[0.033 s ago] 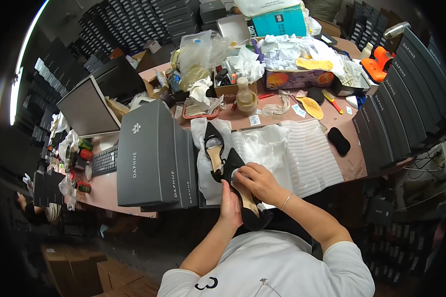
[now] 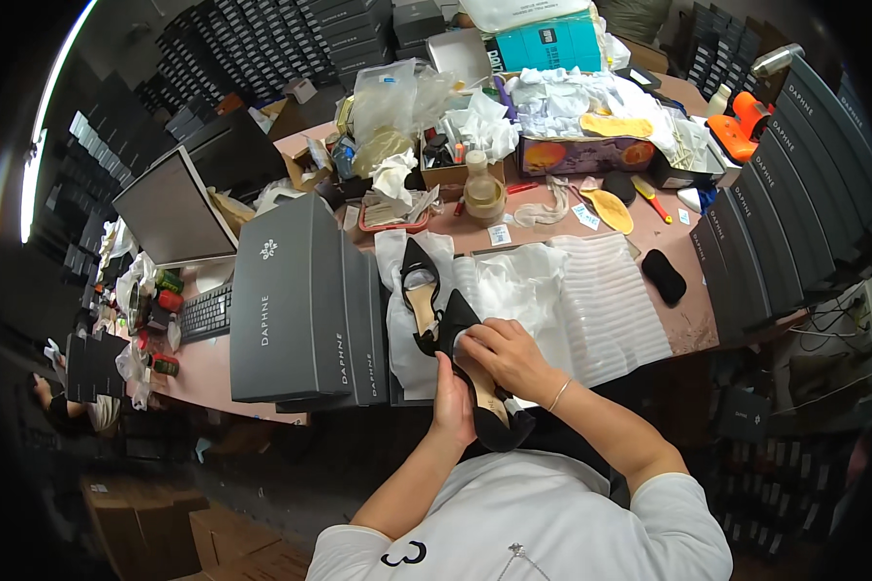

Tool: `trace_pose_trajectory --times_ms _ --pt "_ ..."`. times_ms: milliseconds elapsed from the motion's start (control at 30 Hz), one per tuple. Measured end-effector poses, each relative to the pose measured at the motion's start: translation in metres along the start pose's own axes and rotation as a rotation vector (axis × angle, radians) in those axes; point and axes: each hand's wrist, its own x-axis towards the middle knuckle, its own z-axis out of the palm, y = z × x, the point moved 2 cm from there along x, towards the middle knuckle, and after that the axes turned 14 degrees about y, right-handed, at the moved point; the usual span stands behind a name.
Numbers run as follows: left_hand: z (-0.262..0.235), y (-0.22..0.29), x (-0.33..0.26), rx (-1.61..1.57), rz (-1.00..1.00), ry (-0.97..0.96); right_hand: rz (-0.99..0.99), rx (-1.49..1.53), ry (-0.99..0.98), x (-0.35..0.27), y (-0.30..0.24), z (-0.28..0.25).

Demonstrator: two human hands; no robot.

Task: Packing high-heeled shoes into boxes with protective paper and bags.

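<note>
Black shoe point(image 2: 480, 385), just right of the other shoe point(image 2: 420, 298): gripped by the left hand point(image 2: 451, 407), touched at the opening by the curled right hand point(image 2: 510, 359); cannot tell if pinching. Might slip under uneven pressure, or scuff against the other shoe if tipped.

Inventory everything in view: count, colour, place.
Table: one, pink, middle
Slingback shoes: two, black, centre, one held
Wrapping sheets: several, white, table centre
Shoeboxes: many, dark grey, stacked left, right, behind
Front monitor: one, grey, left
Keyboard: one, black, left
Cans: several, red, green, far left
Bottle: one, translucent, rear
Insoles: two, yellow, right rear
Carton: one, purple, rear
Cardboard boxes: several, brown, lower left
Oval object: one, black, right
Unidentified tool: one, orange, rear right
Shirt: one, white, lower centre
Left hand: one, bare, on held shoe
Right hand: one, bare, on held shoe
</note>
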Motion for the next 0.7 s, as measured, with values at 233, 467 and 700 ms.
trace_pose_trajectory --times_ms 233,467,700 --pt "0.009 0.003 -0.014 0.063 0.1 -0.018 0.31 0.09 -0.066 0.001 -0.009 0.009" --pt "0.005 0.005 -0.015 0.114 0.139 -0.03 0.267 0.167 -0.053 -0.002 -0.017 -0.02" --pt "0.005 -0.007 -0.021 0.182 0.153 0.057 0.446 0.201 -0.313 0.005 -0.007 -0.01"
